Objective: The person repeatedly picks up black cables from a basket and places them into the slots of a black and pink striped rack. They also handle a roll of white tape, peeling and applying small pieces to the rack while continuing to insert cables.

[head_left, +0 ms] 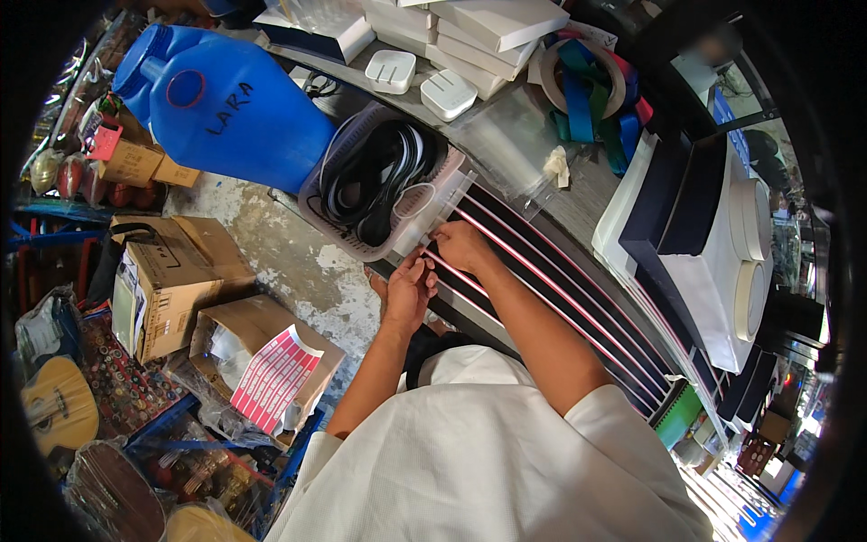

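Long pink-and-white strips (560, 287) lie side by side along the dark table, running from my hands toward the lower right. At their near left ends my right hand (459, 246) is closed, its fingertips bent down beside the basket's corner. Just below it, my left hand (409, 289) is closed in a pinch by the end of one strip. What lies between the fingertips of either hand is too small to make out. Touching the strip ends is a pale plastic basket (312, 210) holding coiled black cables (375, 176), with clear plastic (417, 237) at its near corner.
A large blue jerrycan (244, 117) stands left of the basket. Behind are white adapters (391, 72), white boxes (497, 23) and a tape roll (542, 77) with ribbons. White-and-navy boxes (664, 194) stack at right. Cardboard boxes (181, 280) crowd the floor at left.
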Tool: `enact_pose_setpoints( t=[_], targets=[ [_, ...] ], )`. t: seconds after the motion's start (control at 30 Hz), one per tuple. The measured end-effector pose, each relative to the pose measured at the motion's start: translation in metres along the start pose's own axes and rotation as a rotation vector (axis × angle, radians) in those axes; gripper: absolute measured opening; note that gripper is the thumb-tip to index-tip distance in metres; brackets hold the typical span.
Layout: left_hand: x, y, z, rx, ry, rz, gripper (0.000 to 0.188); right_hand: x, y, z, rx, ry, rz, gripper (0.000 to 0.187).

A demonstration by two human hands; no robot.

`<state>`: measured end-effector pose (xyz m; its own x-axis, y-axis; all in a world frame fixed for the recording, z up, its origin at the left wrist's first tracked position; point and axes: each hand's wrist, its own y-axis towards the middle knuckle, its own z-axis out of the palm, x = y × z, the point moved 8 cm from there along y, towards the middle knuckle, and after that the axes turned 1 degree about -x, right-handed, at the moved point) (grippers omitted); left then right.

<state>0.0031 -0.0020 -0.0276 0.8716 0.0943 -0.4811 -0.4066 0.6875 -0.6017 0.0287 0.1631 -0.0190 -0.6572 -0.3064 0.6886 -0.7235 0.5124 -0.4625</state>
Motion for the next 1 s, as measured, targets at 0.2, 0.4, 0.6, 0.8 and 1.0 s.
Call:
enact_pose_setpoints(
  t=[0.2, 0.4, 0.6, 0.8, 1.0],
  targets=[
    [-0.004, 0.005, 0.003, -0.021, 0.046, 0.014, 0.035, -0.002, 0.002, 0.001, 0.007, -0.004, 0.013, 0.034],
    [-0.001, 0.001, 0.007, -0.04, 0.084, 0.017, 0.046, 0.003, 0.005, 0.004, -0.021, 0.049, -0.066, 0.035],
    [0.008, -0.002, 0.004, -0.095, 0.091, 0.004, 0.06, 0.004, 0.002, 0.002, -0.026, 0.035, -0.031, 0.035],
    [0.015, -0.007, 0.008, -0.075, 0.09, -0.009, 0.058, 0.007, -0.006, -0.003, -0.015, 0.013, -0.013, 0.035],
    [0.017, -0.009, 0.011, -0.039, 0.058, -0.027, 0.06, 0.003, -0.008, -0.002, -0.003, 0.025, 0.013, 0.036]
  ],
)
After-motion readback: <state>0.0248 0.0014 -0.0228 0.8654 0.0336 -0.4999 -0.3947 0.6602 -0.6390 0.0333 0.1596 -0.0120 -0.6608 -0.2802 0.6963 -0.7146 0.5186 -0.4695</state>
